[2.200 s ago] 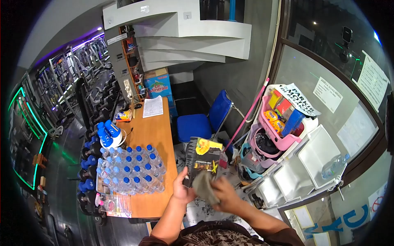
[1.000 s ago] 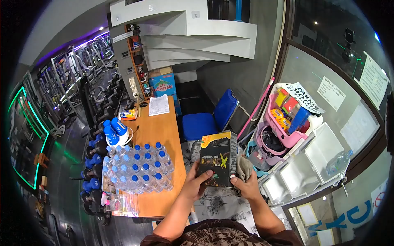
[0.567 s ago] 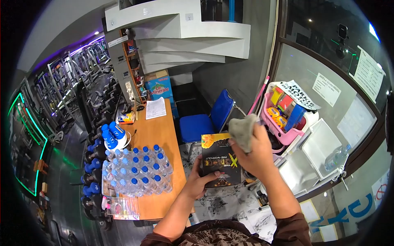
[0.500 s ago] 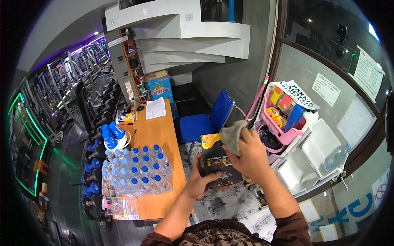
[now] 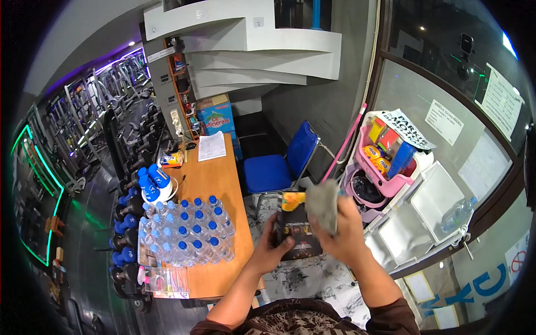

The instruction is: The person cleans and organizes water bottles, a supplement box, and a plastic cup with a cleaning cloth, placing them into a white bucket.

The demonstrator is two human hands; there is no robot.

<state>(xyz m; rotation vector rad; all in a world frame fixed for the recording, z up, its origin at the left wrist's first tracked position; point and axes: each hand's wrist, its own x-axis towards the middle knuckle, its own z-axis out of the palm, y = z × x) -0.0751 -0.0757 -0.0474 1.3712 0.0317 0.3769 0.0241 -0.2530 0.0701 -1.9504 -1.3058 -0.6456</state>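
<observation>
My left hand [image 5: 269, 250] is wrapped around the lower left side of a black pre-workout box [image 5: 299, 247]. Its thumb lies across the front, and a yellow-orange patch marks the box's top corner. In my right hand [image 5: 345, 233] is a bunched grey cloth [image 5: 322, 206], held against or just in front of the box's upper right part. Motion blurs the cloth and fingers, and whether they touch the box is hard to tell. Part of the box's front is hidden behind cloth and hand.
To the left, a wooden desk [image 5: 218, 167] carries several water bottles [image 5: 192, 231], blue bottles [image 5: 155, 183] and papers [image 5: 212, 147]. Ahead stands a blue chair [image 5: 268, 172]. A pink basket [image 5: 391, 167] of packets and a white folding chair [image 5: 430, 195] stand at right.
The cloth and my right hand have shifted slightly right and down across the box. The box has tilted a little and lowered slightly, still in my left hand.
</observation>
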